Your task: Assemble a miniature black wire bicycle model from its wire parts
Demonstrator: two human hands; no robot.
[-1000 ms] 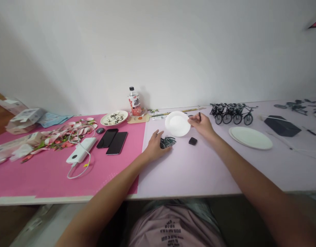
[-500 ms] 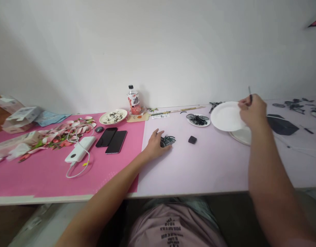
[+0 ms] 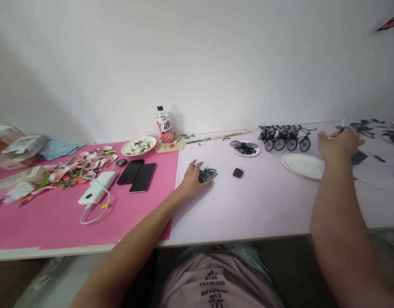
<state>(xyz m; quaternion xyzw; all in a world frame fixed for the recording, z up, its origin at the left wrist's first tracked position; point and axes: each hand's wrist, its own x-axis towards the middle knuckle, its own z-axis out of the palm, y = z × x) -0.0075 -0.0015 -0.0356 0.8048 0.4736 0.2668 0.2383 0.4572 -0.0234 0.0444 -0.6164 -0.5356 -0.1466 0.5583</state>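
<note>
My left hand (image 3: 194, 182) rests on the pale table with its fingers spread around a small heap of dark green curved parts (image 3: 208, 174). Farther right, my right hand (image 3: 339, 143) is above the table, holding a thin dark tool (image 3: 343, 124) with a light tip pointing up. White paper plates (image 3: 304, 166) lie just left of that hand. Behind them stands a row of several small dark model bicycles (image 3: 285, 137). A white plate of black parts (image 3: 244, 148) sits left of the bicycles, and a small black square object (image 3: 238, 172) lies nearer me.
On the pink mat (image 3: 132, 218) are two phones (image 3: 143, 177), a white power bank (image 3: 97, 188) with a cable, artificial petals (image 3: 65, 171) and a plate of small pieces (image 3: 139, 146). A bottle (image 3: 164, 126) stands by the wall. More dark parts (image 3: 362, 128) lie at the far right.
My right hand has moved right and let go of the upper white plate. That plate is down on the other one, uncovering the row of bicycles. My left hand stays in place.
</note>
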